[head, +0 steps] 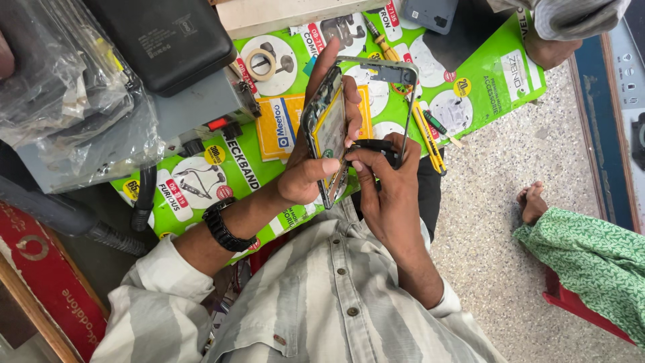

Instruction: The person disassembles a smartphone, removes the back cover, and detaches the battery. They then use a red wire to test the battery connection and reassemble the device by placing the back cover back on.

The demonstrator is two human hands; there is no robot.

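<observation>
Two hands on one opened phone | left hand [306, 168] clamped round the phone body [327, 131], long axis upright, held above the green surface [484, 87] | right hand [379, 181] just beside, pinching the hinged-open frame [396, 74] at its bottom edge

A speckled terrazzo floor [497, 222] spreads out on the right, evenly lit. A workbench covered in bright green printed sheeting [484, 74] fills the top, with a red panel [47, 282] at the lower left.
</observation>
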